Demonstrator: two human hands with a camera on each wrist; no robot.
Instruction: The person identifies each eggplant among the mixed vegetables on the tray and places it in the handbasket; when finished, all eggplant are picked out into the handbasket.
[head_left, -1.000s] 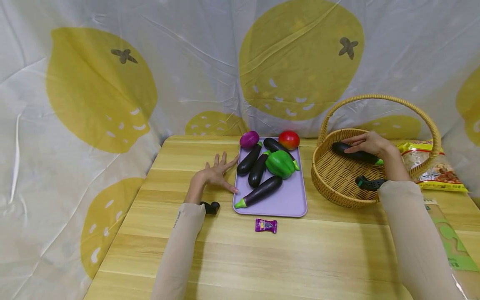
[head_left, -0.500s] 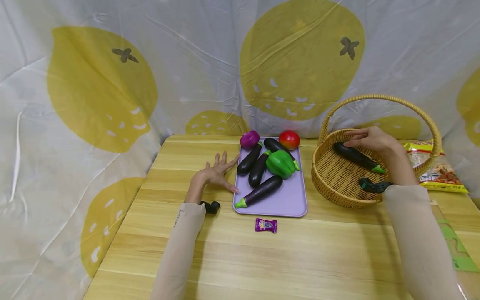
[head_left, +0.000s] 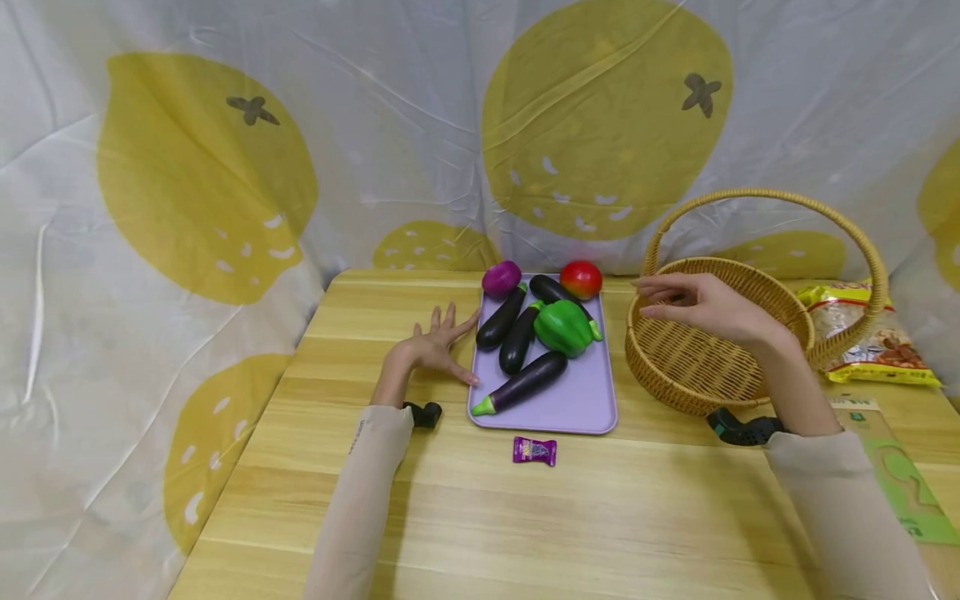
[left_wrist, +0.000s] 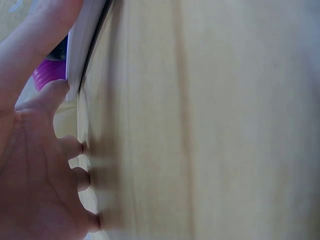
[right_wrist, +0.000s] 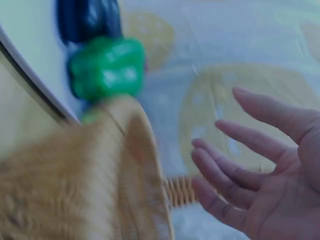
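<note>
My left hand [head_left: 432, 346] is spread at the left edge of a lilac tray [head_left: 588, 404], thumb and index finger at its rim, other fingertips on the table in the left wrist view. Several eggplants [head_left: 528, 383] and a green bell pepper [head_left: 564, 327] lie on the tray. A purple onion [head_left: 501, 279] and a round red fruit [head_left: 581, 279] sit at its far edge. My right hand [head_left: 712, 308] is over the wicker basket [head_left: 697, 371], fingers loosely extended and holding nothing in the right wrist view. A dark patch shows between its fingers; the eggplant there is otherwise hidden.
The basket's tall arched handle [head_left: 757, 193] rises over the right hand. A yellow-edged food bag [head_left: 870, 337] lies to the basket's right, with a green and brown package [head_left: 900, 475] nearer. In front of the tray lies a small purple wrapped candy [head_left: 535, 451].
My right hand let go of the eggplant inside the basket, then lifted and moved left toward the basket's near-left rim. My left hand and the tray stayed in place.
</note>
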